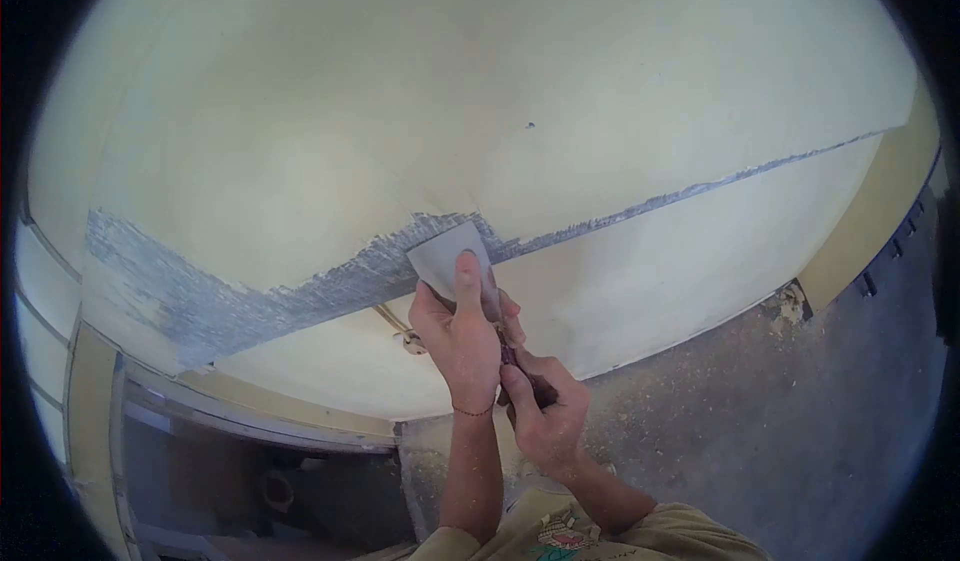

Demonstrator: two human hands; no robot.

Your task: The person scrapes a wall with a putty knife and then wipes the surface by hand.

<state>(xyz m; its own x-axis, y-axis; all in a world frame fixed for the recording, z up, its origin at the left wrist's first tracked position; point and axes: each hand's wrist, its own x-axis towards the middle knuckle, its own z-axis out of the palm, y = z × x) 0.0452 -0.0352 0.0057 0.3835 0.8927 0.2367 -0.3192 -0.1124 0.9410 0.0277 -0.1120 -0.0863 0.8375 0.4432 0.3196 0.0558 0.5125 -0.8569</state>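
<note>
A wide-bladed scraper (447,252) lies against the lower edge of a large cream-painted surface (600,151). My left hand (458,346) is closed around the scraper where blade meets handle, its thumb pressed flat along the blade. Lower down, my right hand (548,416) grips the dark handle, which is mostly hidden by fingers. Along the edge runs a bared grey strip (300,306) with ragged paint borders, broad on the left and thin toward the right. The blade covers part of that strip.
Beneath the edge is a cream wall face (680,271) with a pipe fitting (412,342). Paint flakes are scattered over the grey floor (700,411). A frame (250,401) with a dark opening stands lower left. Dark fittings (868,284) line the far right.
</note>
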